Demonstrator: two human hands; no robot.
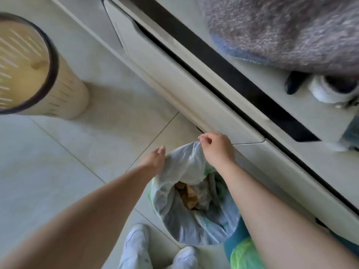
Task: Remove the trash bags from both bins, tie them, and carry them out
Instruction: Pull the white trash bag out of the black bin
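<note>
Left hand (155, 160): bare, with pale, short nails at the fingertips.
Right hand (215, 148): bare as well.
Left forearm (81, 216): uncovered along all its visible length, down to the frame's lower edge.
Right forearm (272, 214): likewise uncovered.
Left sock (136, 247): white, a little wrinkled, with faint grey marks along the side.
Right sock (185, 258): white, only the toe part in view.
Fabric (242, 253): teal and lime-green, under the right forearm (whether the person wore it could not be told).
</note>
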